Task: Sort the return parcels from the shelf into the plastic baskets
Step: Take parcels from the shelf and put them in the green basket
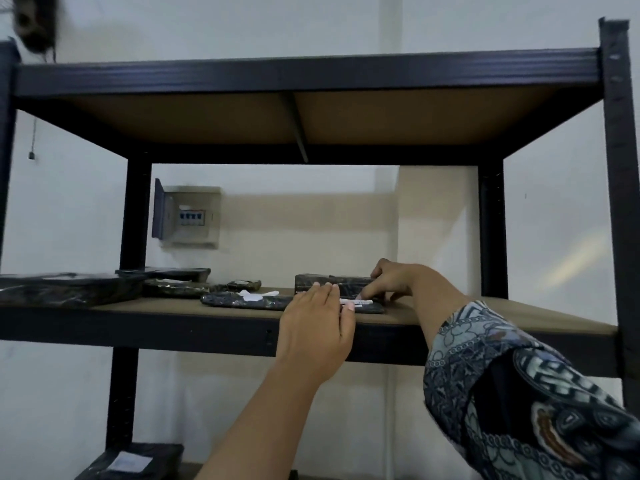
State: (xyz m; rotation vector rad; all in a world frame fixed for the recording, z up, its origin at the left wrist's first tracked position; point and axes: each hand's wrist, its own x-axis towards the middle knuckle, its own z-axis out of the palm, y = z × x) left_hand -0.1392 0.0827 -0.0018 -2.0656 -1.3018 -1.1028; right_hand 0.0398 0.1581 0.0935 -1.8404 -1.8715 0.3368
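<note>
Two bare forearms are seen reaching up from the lower edge, the right one wrapped in a patterned sleeve (519, 393) that is cut off by the frame. Low on the left, a black parcel with a white label (131, 460) is partly cropped on a lower level. The left hand (317, 327) is laid flat, fingers straight and together, over the right end of a flat black parcel (242, 301) at the front edge of the shelf (554, 317). Nothing is gripped by it, and that end of the parcel is mostly hidden beneath it. The right hand (389, 280) is set just behind, fingers curled over the top corner of a boxy black parcel (329, 283), with one digit pointed down at a white strip (358, 302); whether the box is actually clasped cannot be told. Further left, several more dark wrapped parcels are lined up, their outlines blurred into one another, and the largest parcel (62, 289) is cut off by the left border. On the wall behind, a breaker box (188, 216) with its door swung open is made out
</note>
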